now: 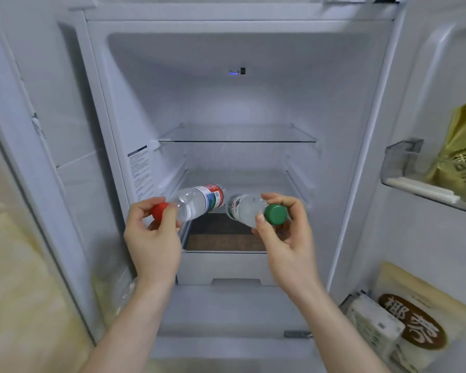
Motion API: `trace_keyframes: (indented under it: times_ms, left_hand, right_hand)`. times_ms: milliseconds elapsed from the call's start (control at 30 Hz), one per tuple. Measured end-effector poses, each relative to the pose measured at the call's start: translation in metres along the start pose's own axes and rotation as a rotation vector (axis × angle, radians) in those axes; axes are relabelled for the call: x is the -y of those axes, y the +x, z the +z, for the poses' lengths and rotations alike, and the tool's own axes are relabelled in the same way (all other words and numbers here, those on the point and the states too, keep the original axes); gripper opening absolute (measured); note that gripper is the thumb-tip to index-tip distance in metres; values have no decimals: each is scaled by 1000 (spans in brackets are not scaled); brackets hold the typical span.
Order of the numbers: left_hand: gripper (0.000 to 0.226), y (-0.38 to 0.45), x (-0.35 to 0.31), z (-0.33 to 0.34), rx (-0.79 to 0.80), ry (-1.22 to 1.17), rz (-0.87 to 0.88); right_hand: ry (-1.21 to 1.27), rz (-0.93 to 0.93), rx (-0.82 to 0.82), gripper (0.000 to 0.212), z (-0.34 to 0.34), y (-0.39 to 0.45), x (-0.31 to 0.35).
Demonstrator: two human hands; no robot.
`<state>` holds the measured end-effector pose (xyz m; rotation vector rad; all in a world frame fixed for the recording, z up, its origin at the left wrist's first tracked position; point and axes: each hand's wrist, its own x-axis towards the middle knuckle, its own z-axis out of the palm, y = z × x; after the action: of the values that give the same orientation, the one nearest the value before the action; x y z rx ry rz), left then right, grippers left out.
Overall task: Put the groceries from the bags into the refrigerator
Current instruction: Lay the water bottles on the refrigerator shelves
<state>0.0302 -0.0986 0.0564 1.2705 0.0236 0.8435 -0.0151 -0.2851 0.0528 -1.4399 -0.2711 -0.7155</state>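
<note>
Right, head view: refrigerator [253,103] is standing open, white interior filling most of the frame, a small blue light glowing on the back wall. Glass shelf [237,135] is sitting mid-height, bare. Below it a clear drawer [226,254] is showing a dark brown bottom through its top. Open door is running down the right side; upper door bin [404,162] is carrying a gold packet [460,146], lower door bin is carrying a beige pouch [425,319] with a brown oval label and a pale carton [374,324] just beside it. Blurred yellowish surface is showing at far left, outside the cabinet.

Both forearms are reaching in from the bottom edge, hands level with each other in front of the drawer. Left hand [154,238] is gripping the red-capped bottle [199,201] at its neck, fingers curled round the cap end, base pointing into the fridge and to the right. Right hand [288,232] is pinching the green-capped bottle [246,208] near its cap, thumb on one side, fingers wrapped over the other, base pointing inward and left. Bottle bases are nearly meeting above the drawer; whether they are touching, cannot tell. Neither bottle is resting on anything.
</note>
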Motion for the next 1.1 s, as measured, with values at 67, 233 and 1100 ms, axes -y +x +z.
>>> trace_keyframes:
  times_ms: [67, 233, 1100]
  left_hand:
    - [18, 14, 12, 10, 15, -19, -1]
    - [18, 42, 40, 32, 13, -26, -13]
    - [23, 122, 125, 80, 457, 310, -127]
  right_hand:
    - [-3, -12, -11, 22, 10, 14, -9]
    - [-73, -28, -41, 23, 34, 43, -37]
    - [-622, 63, 232, 24, 88, 146, -132]
